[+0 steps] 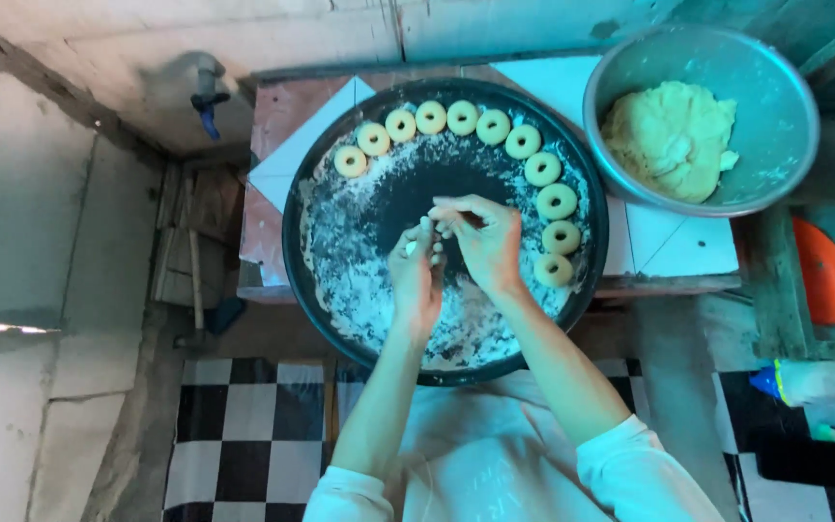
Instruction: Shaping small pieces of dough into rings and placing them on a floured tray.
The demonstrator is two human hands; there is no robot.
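A round black tray (313,253) dusted with flour lies on a small table. Several ring-shaped dough pieces (461,117) curve along its far and right rim. My left hand (416,278) and my right hand (483,242) meet over the tray's middle, fingertips together on a small piece of dough (429,232) held between them. The piece is mostly hidden by my fingers.
A metal bowl (775,116) with a lump of pale dough (671,135) stands at the tray's far right. A tap (207,95) sticks out of the wall at left. An orange object (823,275) lies at right. Checkered floor (244,435) is below.
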